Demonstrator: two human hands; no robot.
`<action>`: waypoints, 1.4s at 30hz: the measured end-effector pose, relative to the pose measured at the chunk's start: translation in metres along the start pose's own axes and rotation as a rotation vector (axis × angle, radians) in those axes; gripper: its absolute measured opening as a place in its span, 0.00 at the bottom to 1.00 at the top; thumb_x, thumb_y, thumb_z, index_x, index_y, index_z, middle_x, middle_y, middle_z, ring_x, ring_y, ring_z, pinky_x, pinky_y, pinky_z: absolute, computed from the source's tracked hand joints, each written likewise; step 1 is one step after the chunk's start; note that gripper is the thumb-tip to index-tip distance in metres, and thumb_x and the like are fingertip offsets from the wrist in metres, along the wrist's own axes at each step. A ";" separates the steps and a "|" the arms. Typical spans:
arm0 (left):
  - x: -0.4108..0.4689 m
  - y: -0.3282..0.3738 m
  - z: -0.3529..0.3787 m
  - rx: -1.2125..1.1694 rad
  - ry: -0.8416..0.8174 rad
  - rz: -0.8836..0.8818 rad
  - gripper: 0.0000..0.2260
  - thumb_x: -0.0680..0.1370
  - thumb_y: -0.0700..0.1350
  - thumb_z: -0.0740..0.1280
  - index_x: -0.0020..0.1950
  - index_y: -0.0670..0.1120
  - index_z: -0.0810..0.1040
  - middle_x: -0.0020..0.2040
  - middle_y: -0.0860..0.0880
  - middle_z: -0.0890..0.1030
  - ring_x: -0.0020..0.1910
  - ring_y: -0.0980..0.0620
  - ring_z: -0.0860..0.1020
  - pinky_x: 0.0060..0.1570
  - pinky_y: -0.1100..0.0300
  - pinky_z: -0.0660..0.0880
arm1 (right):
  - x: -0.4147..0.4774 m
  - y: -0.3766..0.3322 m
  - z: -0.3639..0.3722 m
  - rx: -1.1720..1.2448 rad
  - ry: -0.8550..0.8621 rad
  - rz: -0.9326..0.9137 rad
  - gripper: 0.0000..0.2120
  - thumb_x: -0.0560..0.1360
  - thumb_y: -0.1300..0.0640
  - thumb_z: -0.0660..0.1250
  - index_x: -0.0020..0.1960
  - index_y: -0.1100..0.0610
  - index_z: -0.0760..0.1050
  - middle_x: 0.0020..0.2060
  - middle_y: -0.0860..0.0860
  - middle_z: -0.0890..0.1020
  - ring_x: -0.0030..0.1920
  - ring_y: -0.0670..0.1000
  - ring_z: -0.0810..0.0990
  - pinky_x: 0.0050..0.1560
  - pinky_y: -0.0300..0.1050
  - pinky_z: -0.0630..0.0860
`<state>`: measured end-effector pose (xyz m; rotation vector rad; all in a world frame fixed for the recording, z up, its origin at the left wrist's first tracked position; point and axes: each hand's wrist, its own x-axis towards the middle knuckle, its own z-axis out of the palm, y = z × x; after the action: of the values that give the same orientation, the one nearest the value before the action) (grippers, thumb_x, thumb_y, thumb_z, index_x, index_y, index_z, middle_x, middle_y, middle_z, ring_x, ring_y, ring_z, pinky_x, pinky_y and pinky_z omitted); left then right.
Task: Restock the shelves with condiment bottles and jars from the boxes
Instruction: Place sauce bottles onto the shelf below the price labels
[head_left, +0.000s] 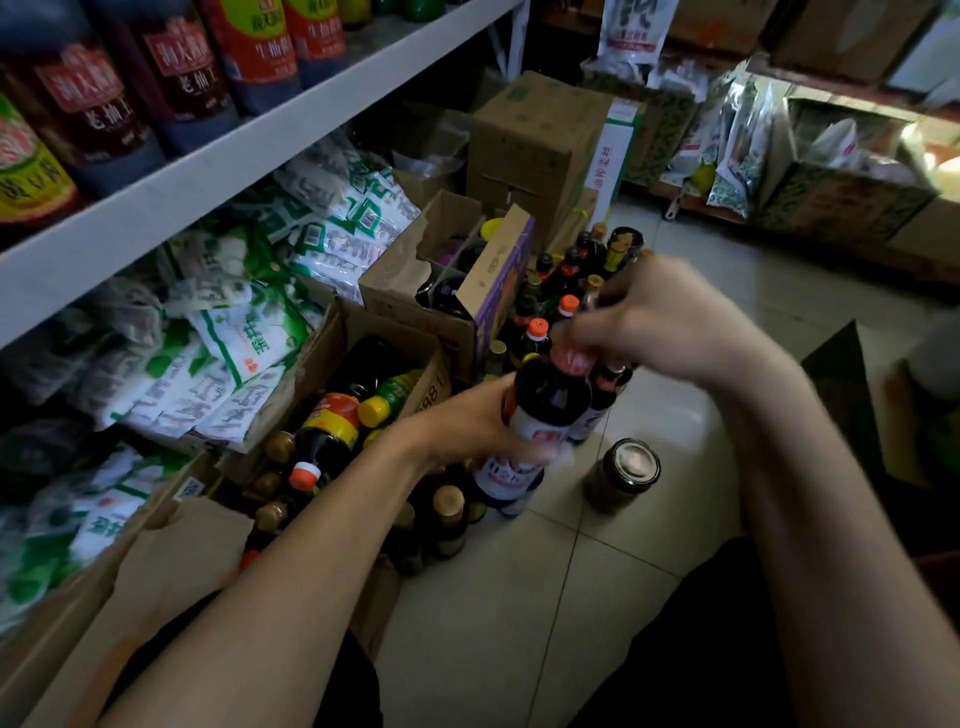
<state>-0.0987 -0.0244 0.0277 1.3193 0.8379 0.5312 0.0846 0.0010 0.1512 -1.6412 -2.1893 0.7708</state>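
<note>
Just left of the jar (623, 473), the bottle (545, 400) is nearly upright, gripped round its body by the left hand (467, 415). The right hand (665, 322) curls above its cap; blur hides any pinch. The shelf (260, 150) lies up-left.

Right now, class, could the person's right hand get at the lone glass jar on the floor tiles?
Probably yes: the jar stands on bare tile below the right hand, nothing between, but that hand must first release the dark bottle.
</note>
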 end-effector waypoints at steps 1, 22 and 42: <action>-0.002 0.005 0.001 -0.086 0.034 0.048 0.26 0.67 0.46 0.80 0.62 0.52 0.75 0.53 0.56 0.85 0.55 0.56 0.82 0.51 0.63 0.78 | 0.004 -0.005 -0.007 0.122 0.046 -0.042 0.13 0.70 0.46 0.75 0.31 0.51 0.80 0.23 0.40 0.78 0.24 0.39 0.75 0.26 0.31 0.68; -0.028 0.016 0.000 -0.469 0.428 -0.041 0.26 0.70 0.60 0.70 0.55 0.40 0.81 0.45 0.41 0.84 0.40 0.45 0.83 0.42 0.53 0.81 | 0.028 0.132 0.243 -0.257 -0.086 0.371 0.14 0.78 0.58 0.62 0.63 0.57 0.67 0.55 0.59 0.79 0.54 0.62 0.79 0.49 0.54 0.75; -0.027 0.012 -0.003 -0.421 0.424 -0.097 0.24 0.70 0.59 0.70 0.53 0.40 0.81 0.43 0.41 0.84 0.39 0.45 0.83 0.44 0.52 0.81 | 0.055 0.133 0.188 -0.249 -0.118 0.326 0.12 0.72 0.51 0.67 0.34 0.53 0.68 0.33 0.52 0.76 0.40 0.58 0.80 0.38 0.49 0.79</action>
<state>-0.1158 -0.0405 0.0458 0.7848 1.0604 0.8757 0.0729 0.0354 -0.0827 -2.1658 -2.1977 0.7144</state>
